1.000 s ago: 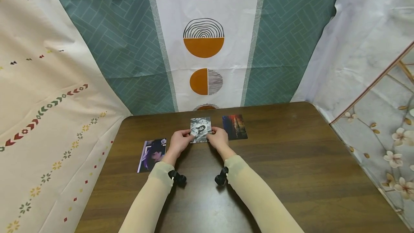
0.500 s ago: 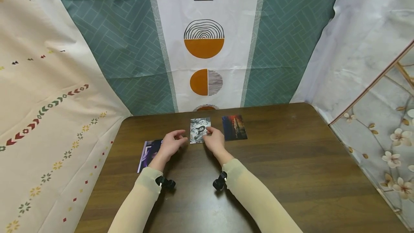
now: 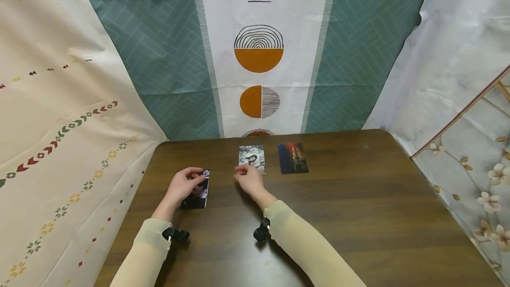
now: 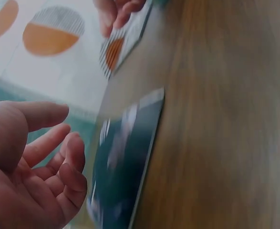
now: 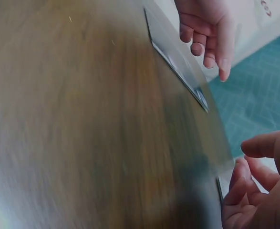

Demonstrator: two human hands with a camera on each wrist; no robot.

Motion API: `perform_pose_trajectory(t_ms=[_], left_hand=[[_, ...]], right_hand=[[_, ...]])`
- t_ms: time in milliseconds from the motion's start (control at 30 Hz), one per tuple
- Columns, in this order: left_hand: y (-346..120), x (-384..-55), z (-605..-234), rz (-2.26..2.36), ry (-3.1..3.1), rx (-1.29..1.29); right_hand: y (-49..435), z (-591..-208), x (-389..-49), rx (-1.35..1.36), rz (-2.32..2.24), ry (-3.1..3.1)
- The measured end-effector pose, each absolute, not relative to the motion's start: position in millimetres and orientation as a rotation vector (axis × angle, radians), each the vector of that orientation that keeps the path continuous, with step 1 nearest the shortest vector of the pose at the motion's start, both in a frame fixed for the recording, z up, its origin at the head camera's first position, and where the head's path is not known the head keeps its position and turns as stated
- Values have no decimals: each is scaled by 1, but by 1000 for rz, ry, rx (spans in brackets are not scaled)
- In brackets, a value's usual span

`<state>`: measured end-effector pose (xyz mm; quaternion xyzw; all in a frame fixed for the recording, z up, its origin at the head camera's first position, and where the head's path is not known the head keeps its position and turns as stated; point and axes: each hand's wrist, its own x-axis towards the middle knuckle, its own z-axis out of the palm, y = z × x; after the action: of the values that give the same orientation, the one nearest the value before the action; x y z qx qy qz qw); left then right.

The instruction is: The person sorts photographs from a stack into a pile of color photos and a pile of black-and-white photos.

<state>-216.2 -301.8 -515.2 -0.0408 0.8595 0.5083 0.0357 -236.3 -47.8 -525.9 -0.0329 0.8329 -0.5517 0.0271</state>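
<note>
My left hand (image 3: 181, 188) is over the dark photo card (image 3: 198, 197) with purple in it, on the left of the table, and covers its left part. In the left wrist view this hand (image 4: 35, 167) has its thumb apart from loosely bent fingers, and the card (image 4: 125, 162) lies beside them, not between them. At the middle, my right hand (image 3: 251, 181) hovers at the lower left corner of a black-and-white picture card (image 3: 256, 156). Its fingers are loosely bent in the right wrist view, holding nothing. Right of that lies a dark blue and red picture card (image 3: 292, 158).
The brown wooden table (image 3: 358, 198) ends at a patterned teal and white cloth (image 3: 279, 70). A cream cloth (image 3: 79, 145) hangs along the left side and a floral one (image 3: 470, 154) on the right. Each wrist carries a small black camera (image 3: 260, 230).
Both hands have let go of the black-and-white card. My left hand has moved left and down onto the purple photo card; the right has shifted slightly left and down.
</note>
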Motion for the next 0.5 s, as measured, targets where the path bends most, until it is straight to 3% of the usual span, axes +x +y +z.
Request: perform_pose_trajectory(t_ms=[267,500], left_hand=[[-349,-196,-517,1393,2721,-204],[-363,-190,-523,1377,2685,-242]], right_hand=[[-86,-523,-218,-187,-1651,2557],[-111,-527,-204,-191,-1481,2610]])
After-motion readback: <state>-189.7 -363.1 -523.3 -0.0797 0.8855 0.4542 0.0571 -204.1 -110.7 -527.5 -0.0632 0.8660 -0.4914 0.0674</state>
